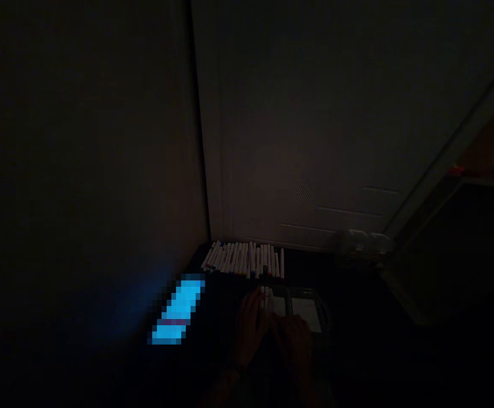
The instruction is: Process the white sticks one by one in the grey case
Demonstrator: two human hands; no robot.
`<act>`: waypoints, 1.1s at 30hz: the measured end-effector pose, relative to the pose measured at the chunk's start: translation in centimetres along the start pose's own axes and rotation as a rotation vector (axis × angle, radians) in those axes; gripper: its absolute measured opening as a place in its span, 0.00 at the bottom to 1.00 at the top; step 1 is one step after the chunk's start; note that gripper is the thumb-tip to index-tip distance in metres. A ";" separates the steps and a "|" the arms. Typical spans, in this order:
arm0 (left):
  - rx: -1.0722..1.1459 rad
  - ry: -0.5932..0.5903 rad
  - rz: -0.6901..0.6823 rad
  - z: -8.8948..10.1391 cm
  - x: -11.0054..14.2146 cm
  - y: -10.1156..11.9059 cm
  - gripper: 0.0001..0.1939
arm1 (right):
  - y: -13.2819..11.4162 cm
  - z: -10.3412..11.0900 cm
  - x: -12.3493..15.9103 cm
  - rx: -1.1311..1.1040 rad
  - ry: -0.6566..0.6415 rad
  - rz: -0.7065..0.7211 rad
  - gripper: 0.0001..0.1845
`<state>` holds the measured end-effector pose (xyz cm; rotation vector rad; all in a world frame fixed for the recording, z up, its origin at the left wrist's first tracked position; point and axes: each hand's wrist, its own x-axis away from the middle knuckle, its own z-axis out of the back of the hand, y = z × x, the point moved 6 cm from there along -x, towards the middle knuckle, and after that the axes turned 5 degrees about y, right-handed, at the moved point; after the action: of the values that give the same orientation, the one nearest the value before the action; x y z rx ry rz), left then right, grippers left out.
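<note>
The scene is very dark. A clear plastic case (324,317) with two compartments lies open in front of me. A few white markers (266,299) stand side by side at the left of its left compartment. My left hand (250,317) wraps the case's left edge, its fingertips beside these markers. Over the lower part of the case is my right hand (296,337), with fingers curled down; what they hold, if anything, is hidden in shadow. Behind the case lies a row of several white markers (241,259), some with coloured ends.
A glowing, pixelated blue screen (179,311) lies left of the hands. A pale wall or panel (298,141) rises behind the markers, meeting another surface at the left. Some clear plastic thing (363,246) sits at the back right. A pale edge (404,300) runs along the right.
</note>
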<state>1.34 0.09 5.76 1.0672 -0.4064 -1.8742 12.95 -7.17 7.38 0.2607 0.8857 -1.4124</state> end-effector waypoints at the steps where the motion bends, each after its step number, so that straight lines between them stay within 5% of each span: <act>1: -0.003 -0.005 -0.004 -0.1 0.0 -0.1 0.20 | -0.4 -0.3 0.0 0.009 -0.023 0.014 0.13; 8: 0.018 -0.013 -0.019 -0.3 0.0 -0.6 0.21 | -1.3 -0.4 0.8 0.001 -0.144 0.046 0.16; 33: -0.072 -0.025 -0.033 -0.6 -0.1 -0.5 0.20 | -1.1 -0.3 0.9 -0.017 -0.163 -0.074 0.14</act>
<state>1.55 0.52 5.14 1.0092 -0.3349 -1.9183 11.76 -7.87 6.98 0.0992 0.7794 -1.4721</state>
